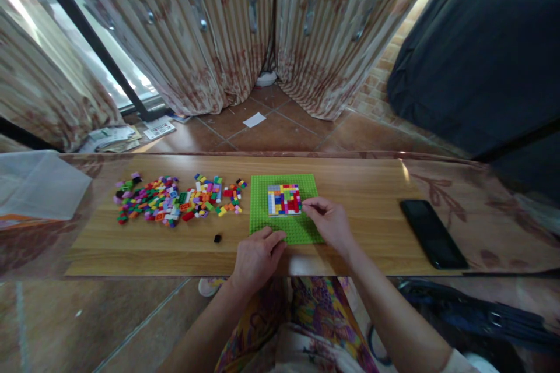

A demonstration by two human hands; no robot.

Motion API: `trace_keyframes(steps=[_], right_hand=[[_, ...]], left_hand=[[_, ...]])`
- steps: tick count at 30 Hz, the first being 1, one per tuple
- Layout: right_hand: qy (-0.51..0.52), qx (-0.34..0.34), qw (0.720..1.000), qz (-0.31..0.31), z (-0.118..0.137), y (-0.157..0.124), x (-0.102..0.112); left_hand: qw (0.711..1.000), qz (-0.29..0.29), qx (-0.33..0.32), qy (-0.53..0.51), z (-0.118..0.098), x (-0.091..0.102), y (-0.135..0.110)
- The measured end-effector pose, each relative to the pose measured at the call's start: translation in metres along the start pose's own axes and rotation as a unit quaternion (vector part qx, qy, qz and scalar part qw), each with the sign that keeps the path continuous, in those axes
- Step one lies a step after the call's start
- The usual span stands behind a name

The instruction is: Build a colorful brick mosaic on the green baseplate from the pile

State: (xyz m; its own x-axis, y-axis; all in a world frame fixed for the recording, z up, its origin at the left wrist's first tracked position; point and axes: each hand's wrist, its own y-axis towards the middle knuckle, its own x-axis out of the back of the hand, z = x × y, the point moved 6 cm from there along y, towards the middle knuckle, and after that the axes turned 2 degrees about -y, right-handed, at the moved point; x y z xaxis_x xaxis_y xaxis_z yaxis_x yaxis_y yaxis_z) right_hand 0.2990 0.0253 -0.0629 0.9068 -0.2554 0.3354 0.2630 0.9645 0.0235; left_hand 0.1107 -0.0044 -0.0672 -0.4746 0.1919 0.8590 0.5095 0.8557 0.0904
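Observation:
A bright green studded baseplate [284, 227] lies on the wooden board. On it stands a nearly square patch of toy bricks [283, 200] in red, blue, yellow, white, grey and other colours. My right hand [328, 221] is at the right edge of this patch, thumb and forefinger pinched together. Whatever is between those fingertips is too small and hidden to make out. My left hand [259, 253] rests at the front edge of the baseplate, its fingers lying over the green studs, with no brick visible in it.
Many loose bricks [153, 201] lie heaped to the left, with smaller groups [210, 192] nearer the baseplate. A single black brick [217, 238] sits in front of them. A black phone [433, 233] lies at right, a translucent plastic container [39, 186] at far left.

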Motion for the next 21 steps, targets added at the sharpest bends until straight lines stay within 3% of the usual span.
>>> trace_keyframes(steps=[21], right_hand=[[0.064,-0.075,0.995,-0.029,-0.015,0.004,-0.003]], left_hand=[[1.0,0.001,-0.006,0.007,-0.002,0.002,0.0]])
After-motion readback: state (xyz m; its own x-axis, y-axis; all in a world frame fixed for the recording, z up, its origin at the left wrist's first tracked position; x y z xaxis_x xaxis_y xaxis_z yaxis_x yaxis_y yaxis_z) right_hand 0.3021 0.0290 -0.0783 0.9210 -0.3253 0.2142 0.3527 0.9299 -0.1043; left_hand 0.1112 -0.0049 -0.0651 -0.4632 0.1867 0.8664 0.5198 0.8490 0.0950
